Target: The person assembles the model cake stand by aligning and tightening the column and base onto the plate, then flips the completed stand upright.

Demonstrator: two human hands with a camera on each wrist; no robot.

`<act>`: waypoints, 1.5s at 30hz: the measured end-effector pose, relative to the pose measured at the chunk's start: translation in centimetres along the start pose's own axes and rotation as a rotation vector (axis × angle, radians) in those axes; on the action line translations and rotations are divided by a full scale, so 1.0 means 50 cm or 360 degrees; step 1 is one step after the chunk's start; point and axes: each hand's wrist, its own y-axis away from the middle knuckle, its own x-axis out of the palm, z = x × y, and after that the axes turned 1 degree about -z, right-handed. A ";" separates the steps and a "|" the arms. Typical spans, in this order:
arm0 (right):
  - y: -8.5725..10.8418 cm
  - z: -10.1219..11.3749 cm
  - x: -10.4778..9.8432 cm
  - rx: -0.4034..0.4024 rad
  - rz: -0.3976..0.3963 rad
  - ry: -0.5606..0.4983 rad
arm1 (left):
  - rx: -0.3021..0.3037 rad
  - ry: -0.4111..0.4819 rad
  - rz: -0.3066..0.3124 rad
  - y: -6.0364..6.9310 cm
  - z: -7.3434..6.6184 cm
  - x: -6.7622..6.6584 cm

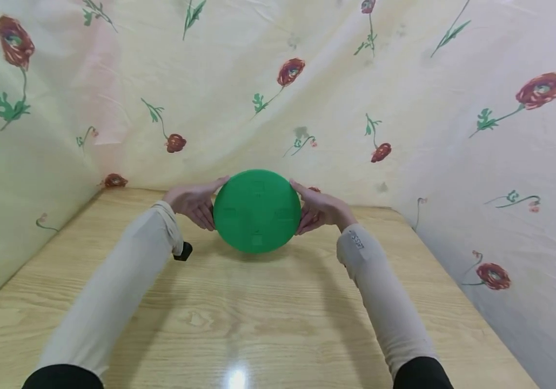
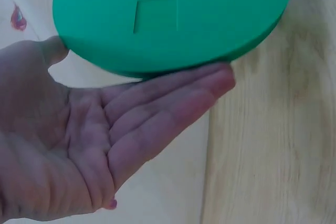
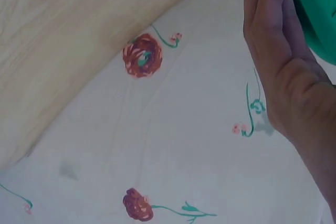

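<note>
A round green disc [image 1: 257, 212] is held up near the far edge of the table, its flat face turned toward me. Shallow square outlines mark that face, and a small raised mark shows in the left wrist view. My left hand [image 1: 195, 202] holds the left rim, thumb at the upper edge and fingers along the side; in the left wrist view those fingers [image 2: 163, 114] look nearly straight. On the opposite rim, my right hand [image 1: 322, 208] grips with its thumb high and fingers lower. The right wrist view cuts off most of the disc [image 3: 317, 11].
A pale wood-grain table [image 1: 258, 319] spreads below the disc. Flower-printed cloth [image 1: 229, 108] rises behind it and along both sides. A small black object [image 1: 183, 252] sits at the left sleeve's cuff.
</note>
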 end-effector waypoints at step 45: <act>-0.046 -0.038 -0.026 0.0272 0.0135 0.0097 | -0.0215 0.0123 -0.0125 -0.052 0.017 0.017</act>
